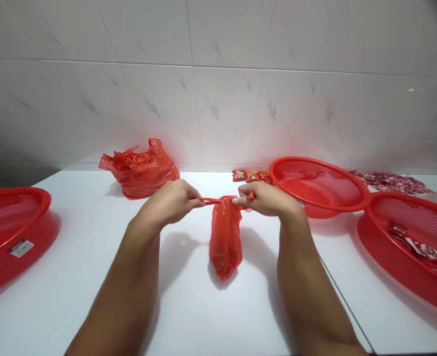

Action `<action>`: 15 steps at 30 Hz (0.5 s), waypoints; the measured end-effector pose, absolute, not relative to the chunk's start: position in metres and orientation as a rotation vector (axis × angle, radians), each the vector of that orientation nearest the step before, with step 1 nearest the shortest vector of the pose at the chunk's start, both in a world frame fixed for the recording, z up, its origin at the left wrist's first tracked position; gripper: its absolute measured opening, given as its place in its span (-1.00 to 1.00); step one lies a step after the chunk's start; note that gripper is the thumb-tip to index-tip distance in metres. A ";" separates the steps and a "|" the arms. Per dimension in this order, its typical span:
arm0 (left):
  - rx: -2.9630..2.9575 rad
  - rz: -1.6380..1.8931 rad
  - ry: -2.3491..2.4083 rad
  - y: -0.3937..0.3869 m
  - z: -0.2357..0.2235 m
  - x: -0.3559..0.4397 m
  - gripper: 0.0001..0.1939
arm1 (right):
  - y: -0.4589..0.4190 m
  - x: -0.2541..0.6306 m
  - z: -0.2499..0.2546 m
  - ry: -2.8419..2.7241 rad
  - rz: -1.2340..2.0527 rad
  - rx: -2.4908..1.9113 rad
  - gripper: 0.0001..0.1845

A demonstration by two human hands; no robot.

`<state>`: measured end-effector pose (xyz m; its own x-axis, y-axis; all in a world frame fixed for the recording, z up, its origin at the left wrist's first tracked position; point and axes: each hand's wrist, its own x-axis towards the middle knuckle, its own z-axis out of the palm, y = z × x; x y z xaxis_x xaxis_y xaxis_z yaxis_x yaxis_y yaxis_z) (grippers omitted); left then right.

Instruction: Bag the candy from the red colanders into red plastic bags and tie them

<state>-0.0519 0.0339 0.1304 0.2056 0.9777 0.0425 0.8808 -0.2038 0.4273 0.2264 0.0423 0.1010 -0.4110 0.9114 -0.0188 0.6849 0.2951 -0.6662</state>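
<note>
A small red plastic bag point(225, 240) hangs or rests upright over the middle of the white table, its top gathered narrow. My left hand point(177, 200) pinches one handle of the bag, which is stretched taut toward the left. On the other side my right hand point(261, 198) grips the bag's other end close to the gathered neck, with a bit of red plastic poking out of the fist. What the bag contains cannot be made out through the plastic.
A larger red plastic bag point(144, 173) stands by the tiled wall. Red baskets sit at left point(43, 232), back right point(318, 210) and right point(396, 252), the last holding packets point(426, 251). Small red packets point(251, 176) and patterned red-white pieces point(392, 182) lie along the wall.
</note>
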 end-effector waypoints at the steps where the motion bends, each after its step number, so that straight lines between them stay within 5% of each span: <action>1: 2.171 0.348 1.813 0.038 0.129 -0.061 -0.81 | 0.046 0.230 0.098 -2.201 0.918 -1.466 -0.49; 7: 2.092 0.459 1.737 0.044 0.132 -0.090 -0.83 | 0.055 0.253 0.087 -2.128 0.918 -1.506 -0.52; 15: 2.122 1.039 1.398 0.020 0.136 -0.026 -0.76 | 0.044 0.193 0.090 -2.232 1.314 -0.776 -0.70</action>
